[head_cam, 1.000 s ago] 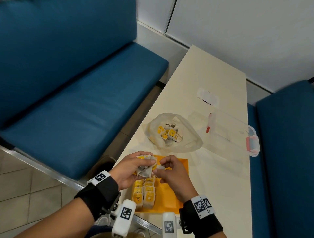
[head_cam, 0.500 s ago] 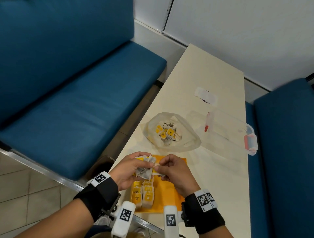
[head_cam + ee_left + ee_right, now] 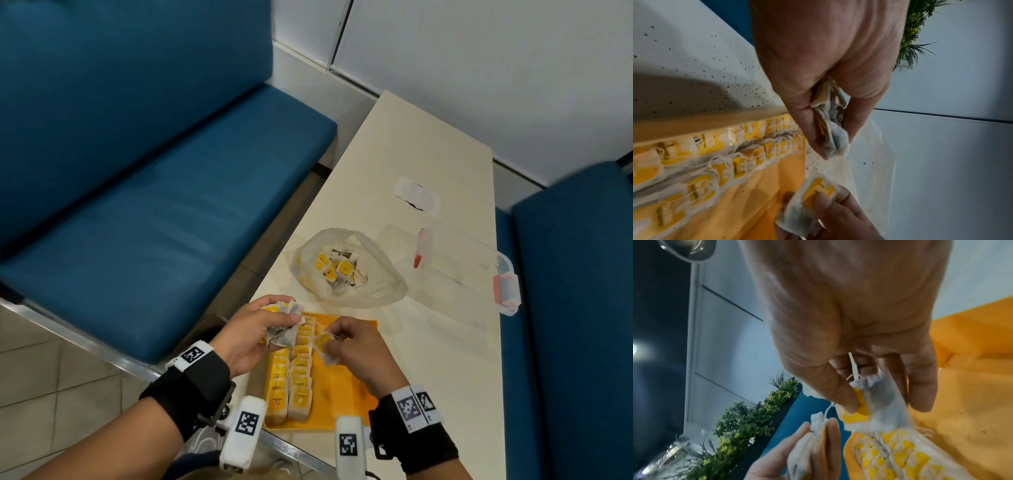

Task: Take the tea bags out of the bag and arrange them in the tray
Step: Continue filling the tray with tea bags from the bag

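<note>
- Hands over the far end of the orange tray (image 3: 346,394), near edge of the cream worktop (image 3: 428,342).
- Left hand (image 3: 255,334) grips a crumpled bunch of tea bags (image 3: 284,325), fingers curled round them; wrist view shows the bunch (image 3: 833,129) squeezed between thumb and fingers.
- Right hand (image 3: 356,353) pinches a single tea bag (image 3: 323,346) by its yellow tag, thumb on the tag (image 3: 858,404), paper pouch hanging below.
- The two hands sit just beside each other, not touching.
- Tray holds two rows of tea bags (image 3: 294,380) along its left side, tags up, overlapping; right part of the tray bare.
- Clear plastic bag (image 3: 349,267) lies open beyond the tray, more tea bags inside.
- Clear lidded box (image 3: 469,270) with red clips right of the bag.
- Blue benches on both sides of the worktop.
</note>
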Available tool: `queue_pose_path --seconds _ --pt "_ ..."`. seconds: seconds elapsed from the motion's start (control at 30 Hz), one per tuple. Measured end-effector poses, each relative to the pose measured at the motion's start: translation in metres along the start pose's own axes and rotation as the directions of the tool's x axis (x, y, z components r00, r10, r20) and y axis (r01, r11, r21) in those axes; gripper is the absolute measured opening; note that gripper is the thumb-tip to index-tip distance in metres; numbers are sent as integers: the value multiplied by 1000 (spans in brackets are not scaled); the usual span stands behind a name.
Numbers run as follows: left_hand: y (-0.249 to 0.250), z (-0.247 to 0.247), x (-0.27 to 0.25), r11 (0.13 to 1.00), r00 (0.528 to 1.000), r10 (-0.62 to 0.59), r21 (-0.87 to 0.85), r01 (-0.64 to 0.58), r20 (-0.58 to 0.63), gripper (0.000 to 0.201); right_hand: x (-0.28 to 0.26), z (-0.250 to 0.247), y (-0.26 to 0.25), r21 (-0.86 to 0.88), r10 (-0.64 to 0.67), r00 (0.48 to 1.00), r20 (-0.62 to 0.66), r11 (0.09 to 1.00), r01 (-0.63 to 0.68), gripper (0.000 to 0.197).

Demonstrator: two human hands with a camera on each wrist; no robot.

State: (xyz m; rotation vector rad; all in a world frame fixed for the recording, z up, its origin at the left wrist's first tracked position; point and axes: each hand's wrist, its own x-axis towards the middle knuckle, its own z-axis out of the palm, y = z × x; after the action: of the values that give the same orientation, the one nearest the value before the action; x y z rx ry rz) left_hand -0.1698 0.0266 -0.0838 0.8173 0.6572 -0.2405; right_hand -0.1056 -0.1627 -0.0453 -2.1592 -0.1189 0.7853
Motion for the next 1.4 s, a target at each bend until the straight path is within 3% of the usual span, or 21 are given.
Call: queue_pose_path --seconds 0.2,0.53,0.73,1.0,1.23,1.33,1.4 --pt "1 -7 -2 1000 1000 8 5 -7 -14 41 -4 0 16 -182 -93 995 19 979 95 15" --pt "-9 -6 -3 997 1000 -2 73 3 -2 41 -18 27 43 -315 89 961 262 949 -2 17" --pt "-10 -5 -4 996 1000 6 91 -5 -10 39 -16 36 50 -423 115 954 275 906 13 21" --pt "-11 -3 -5 994 999 15 107 -12 -33 37 -21 45 54 -549 32 948 316 821 156 21" --pt "-12 0 -6 993 999 24 116 -18 -45 38 -17 54 56 -628 -2 951 308 751 205 35" --pt "-12 1 -6 992 998 27 121 -20 -55 38 -14 52 55 -601 12 960 281 782 166 44" --pt "-11 1 -6 992 998 25 125 -18 -58 37 -10 49 54 -557 36 970 239 824 107 39"
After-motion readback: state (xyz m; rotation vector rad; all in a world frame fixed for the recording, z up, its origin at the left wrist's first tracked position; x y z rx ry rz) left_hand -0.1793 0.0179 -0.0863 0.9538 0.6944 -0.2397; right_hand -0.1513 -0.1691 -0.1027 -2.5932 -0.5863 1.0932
